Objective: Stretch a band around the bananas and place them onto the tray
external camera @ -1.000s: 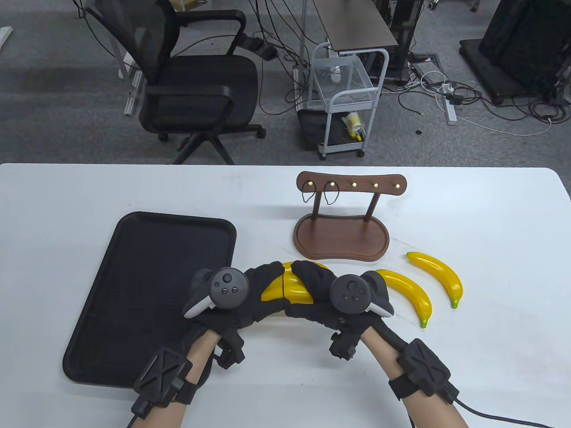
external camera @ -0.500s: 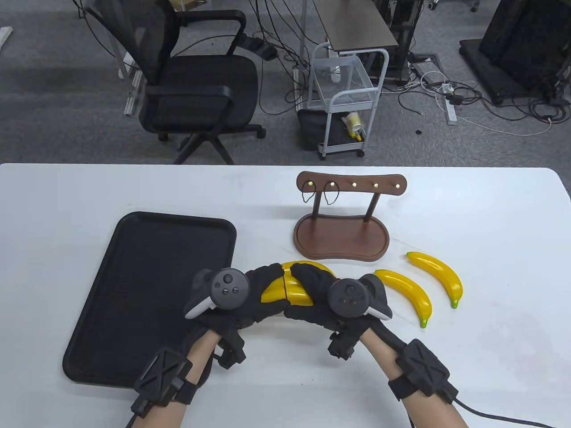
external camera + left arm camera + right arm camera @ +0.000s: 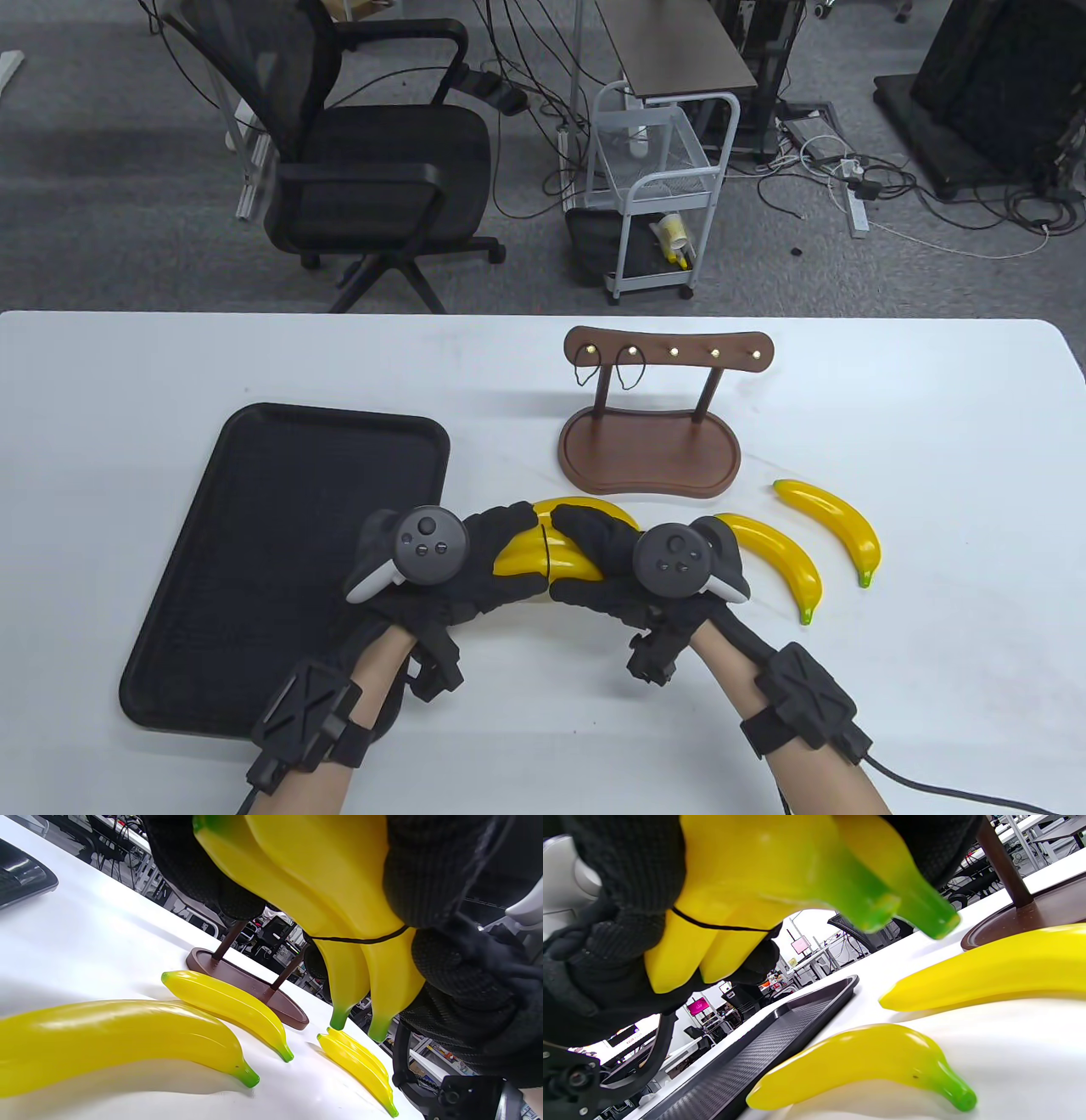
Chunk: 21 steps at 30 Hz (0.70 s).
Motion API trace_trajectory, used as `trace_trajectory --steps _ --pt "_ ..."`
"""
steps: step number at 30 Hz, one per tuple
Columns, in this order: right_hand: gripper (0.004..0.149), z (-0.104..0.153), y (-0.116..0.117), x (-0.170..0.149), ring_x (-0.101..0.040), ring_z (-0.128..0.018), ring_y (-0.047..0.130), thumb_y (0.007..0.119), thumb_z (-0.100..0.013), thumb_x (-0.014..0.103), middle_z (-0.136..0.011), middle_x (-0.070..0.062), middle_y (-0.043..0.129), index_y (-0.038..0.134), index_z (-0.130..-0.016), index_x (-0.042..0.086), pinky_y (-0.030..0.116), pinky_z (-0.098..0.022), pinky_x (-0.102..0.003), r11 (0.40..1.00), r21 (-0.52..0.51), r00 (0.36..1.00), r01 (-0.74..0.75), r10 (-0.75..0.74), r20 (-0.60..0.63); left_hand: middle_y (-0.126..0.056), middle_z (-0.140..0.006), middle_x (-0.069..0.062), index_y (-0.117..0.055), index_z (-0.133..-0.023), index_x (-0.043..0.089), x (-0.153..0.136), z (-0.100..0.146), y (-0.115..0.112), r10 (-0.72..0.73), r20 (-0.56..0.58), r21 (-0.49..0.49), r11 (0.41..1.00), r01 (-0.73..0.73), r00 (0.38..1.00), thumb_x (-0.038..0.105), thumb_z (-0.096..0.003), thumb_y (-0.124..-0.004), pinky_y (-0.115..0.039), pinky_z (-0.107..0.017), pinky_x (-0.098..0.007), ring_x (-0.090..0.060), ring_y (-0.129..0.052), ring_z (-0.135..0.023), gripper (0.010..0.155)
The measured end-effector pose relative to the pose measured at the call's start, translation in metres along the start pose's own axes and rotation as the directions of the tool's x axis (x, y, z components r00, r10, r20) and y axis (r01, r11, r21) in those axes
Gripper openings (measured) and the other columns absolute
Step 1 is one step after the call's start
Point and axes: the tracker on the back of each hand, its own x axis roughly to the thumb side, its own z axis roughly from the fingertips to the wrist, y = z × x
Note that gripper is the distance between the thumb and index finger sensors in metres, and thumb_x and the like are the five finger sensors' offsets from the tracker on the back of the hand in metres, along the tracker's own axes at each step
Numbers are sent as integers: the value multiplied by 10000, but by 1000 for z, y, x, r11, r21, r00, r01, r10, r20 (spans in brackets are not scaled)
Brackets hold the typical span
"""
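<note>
Both gloved hands hold a bundle of yellow bananas [image 3: 530, 556] just above the table, right of the black tray [image 3: 280, 509]. My left hand [image 3: 479, 560] grips the bundle's left end and my right hand [image 3: 594, 548] its right end. A thin black band [image 3: 545, 550] runs around the bundle's middle; it also shows as the band [image 3: 356, 940] in the left wrist view and the band [image 3: 721, 927] in the right wrist view. Loose bananas [image 3: 780, 560] [image 3: 836, 526] lie to the right, and another banana [image 3: 865, 1060] lies under the hands.
A brown wooden stand [image 3: 649, 446] with a row of pegs stands behind the hands; two spare black bands [image 3: 629, 365] hang on its left pegs. The tray holds nothing. Office chair, cart and cables are on the floor beyond the far edge.
Almost nothing: both hands keep their grip on the banded bundle and shift only slightly, the left a little to the left.
</note>
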Motion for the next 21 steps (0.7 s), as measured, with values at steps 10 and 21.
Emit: trace_trajectory --steps 10,21 --pt "844 1 -4 7 -429 -967 704 788 -489 533 -1135 -179 555 429 -1122 104 703 -621 -567 995 -52 996 -84 85 13 -662 -1178 -80 -492 -1152 177 -6 1 6 69 -31 20 997 -68 997 644 -517 -781 -669 -758 -533 -349 -837 -957 839" --pt "799 4 -7 22 -328 -972 728 852 -490 407 -1120 -90 571 399 -1103 166 715 -651 -473 935 -210 954 -287 299 27 -709 -1131 -161 -521 -1141 93 -22 -1 4 325 -128 -21 944 -331 937 652 -549 -748 -718 -677 -547 -382 -903 -865 846"
